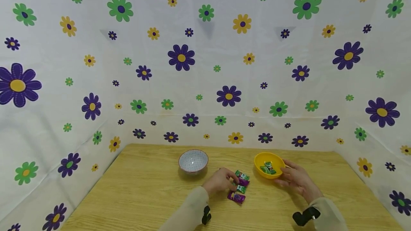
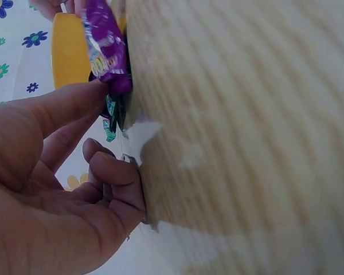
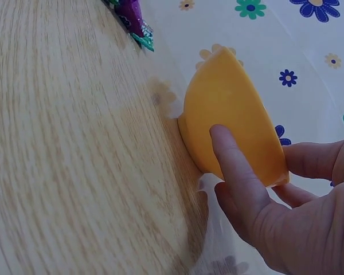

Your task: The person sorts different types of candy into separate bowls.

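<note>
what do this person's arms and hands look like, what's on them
The left hand and right hand wear no gloves. The left sleeve and right sleeve are long, plain and pale beige. Near each wrist sits a black fitting, the left one and the right one; their details are too small to tell.

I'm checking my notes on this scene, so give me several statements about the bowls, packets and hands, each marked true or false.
1. The right hand holds the yellow bowl. True.
2. The yellow bowl holds only purple packets. False: green packets lie in it.
3. The left hand is at the loose packets on the table. True.
4. In the head view, the patterned bowl stands right of the yellow one. False: the patterned bowl stands left of it.
5. The loose packets include green and purple ones. True.
</note>
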Tool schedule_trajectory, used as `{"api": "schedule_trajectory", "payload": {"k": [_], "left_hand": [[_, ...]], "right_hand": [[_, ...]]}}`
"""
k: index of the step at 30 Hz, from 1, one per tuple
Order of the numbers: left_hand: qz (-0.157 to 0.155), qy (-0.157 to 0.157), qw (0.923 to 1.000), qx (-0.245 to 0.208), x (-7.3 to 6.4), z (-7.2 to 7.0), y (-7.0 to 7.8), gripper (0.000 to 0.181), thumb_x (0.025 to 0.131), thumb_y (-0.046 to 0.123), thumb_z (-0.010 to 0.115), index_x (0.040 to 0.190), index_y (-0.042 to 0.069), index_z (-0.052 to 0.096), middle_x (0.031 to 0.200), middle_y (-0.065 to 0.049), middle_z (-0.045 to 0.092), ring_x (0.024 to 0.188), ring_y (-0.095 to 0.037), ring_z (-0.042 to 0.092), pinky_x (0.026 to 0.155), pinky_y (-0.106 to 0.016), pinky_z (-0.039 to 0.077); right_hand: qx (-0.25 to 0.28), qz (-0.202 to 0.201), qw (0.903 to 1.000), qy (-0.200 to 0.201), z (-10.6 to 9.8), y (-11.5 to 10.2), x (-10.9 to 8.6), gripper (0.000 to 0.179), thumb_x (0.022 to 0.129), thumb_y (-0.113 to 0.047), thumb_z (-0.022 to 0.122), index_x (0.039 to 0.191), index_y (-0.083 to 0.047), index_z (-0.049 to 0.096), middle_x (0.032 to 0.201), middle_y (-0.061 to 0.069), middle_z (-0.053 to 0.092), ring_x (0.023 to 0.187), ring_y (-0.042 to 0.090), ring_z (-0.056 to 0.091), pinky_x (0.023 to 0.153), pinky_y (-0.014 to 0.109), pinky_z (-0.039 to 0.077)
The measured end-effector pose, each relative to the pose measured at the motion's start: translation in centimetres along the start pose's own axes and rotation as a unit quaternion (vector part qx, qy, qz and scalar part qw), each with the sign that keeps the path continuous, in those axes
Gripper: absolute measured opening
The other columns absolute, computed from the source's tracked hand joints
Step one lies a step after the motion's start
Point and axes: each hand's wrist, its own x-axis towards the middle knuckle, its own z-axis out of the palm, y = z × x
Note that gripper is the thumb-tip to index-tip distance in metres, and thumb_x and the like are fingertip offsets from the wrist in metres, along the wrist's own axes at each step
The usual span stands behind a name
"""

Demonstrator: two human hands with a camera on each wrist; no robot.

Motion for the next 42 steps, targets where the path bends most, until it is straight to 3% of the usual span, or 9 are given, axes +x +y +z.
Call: {"api": "schedule_trajectory", "payload": {"k": [3,7,14,21,29,36,42], "left_hand": [[0.004,0.006,0.9996,0.026,-0.07,0.24,-0.10,0.017,0.074,0.006,0.083,0.088,0.015,0.076,0.103,-0.002,0.065,0.092,-0.019,0.053,0.085,-0.043,0.046],[0.004,0.008,0.9991,0.042,-0.09,0.44,-0.14,0.020,0.072,0.006,0.084,0.086,0.016,0.075,0.099,-0.002,0.064,0.089,-0.018,0.053,0.080,-0.039,0.048],[0.003,0.007,0.9992,0.039,-0.19,0.48,-0.05,0.017,0.073,0.004,0.083,0.084,0.014,0.076,0.097,0.000,0.063,0.085,-0.016,0.051,0.075,-0.034,0.046],[0.012,0.009,0.9993,0.035,-0.21,0.48,-0.14,0.017,0.070,0.000,0.083,0.081,0.012,0.076,0.087,0.000,0.061,0.069,-0.015,0.044,0.059,-0.027,0.036],[0.026,0.010,0.9990,0.034,-0.16,0.57,-0.44,0.017,0.069,-0.004,0.081,0.077,0.010,0.074,0.086,0.000,0.065,0.065,-0.013,0.043,0.055,-0.025,0.036],[0.023,0.014,0.9991,0.033,-0.31,0.41,-0.40,0.015,0.070,-0.002,0.083,0.076,0.009,0.074,0.102,0.000,0.069,0.076,-0.013,0.049,0.065,-0.026,0.043],[0.021,0.023,0.9995,0.006,-0.36,0.23,-0.26,0.013,0.070,-0.003,0.082,0.075,0.007,0.076,0.095,0.000,0.068,0.078,-0.015,0.049,0.065,-0.026,0.040]], "right_hand": [[-0.004,0.002,1.0000,0.003,-0.04,0.06,-0.01,0.063,0.103,-0.006,0.043,0.157,-0.004,0.011,0.156,0.033,0.019,0.129,0.042,0.049,0.087,0.041,0.056],[-0.002,0.001,1.0000,0.003,0.03,-0.03,-0.03,0.064,0.103,-0.007,0.044,0.157,-0.004,0.009,0.156,0.033,0.017,0.133,0.045,0.043,0.088,0.041,0.056],[-0.003,0.003,1.0000,0.004,0.04,-0.09,-0.06,0.064,0.103,-0.007,0.043,0.157,-0.004,0.009,0.157,0.033,0.017,0.137,0.046,0.039,0.088,0.041,0.056],[0.002,0.002,1.0000,0.002,-0.07,0.03,-0.02,0.065,0.103,-0.007,0.045,0.157,-0.004,0.009,0.157,0.032,0.017,0.136,0.045,0.039,0.088,0.041,0.056],[0.006,0.002,1.0000,0.002,-0.23,0.42,0.07,0.065,0.102,-0.007,0.046,0.157,-0.003,0.009,0.156,0.033,0.018,0.134,0.044,0.043,0.088,0.041,0.056],[0.001,0.001,1.0000,-0.001,-0.24,0.39,-0.01,0.064,0.103,-0.006,0.044,0.157,-0.003,0.009,0.156,0.034,0.019,0.125,0.038,0.052,0.088,0.041,0.056],[0.000,0.000,1.0000,-0.006,-0.10,0.09,-0.01,0.064,0.103,-0.006,0.043,0.157,-0.004,0.008,0.157,0.033,0.017,0.132,0.042,0.044,0.090,0.042,0.055]]}}
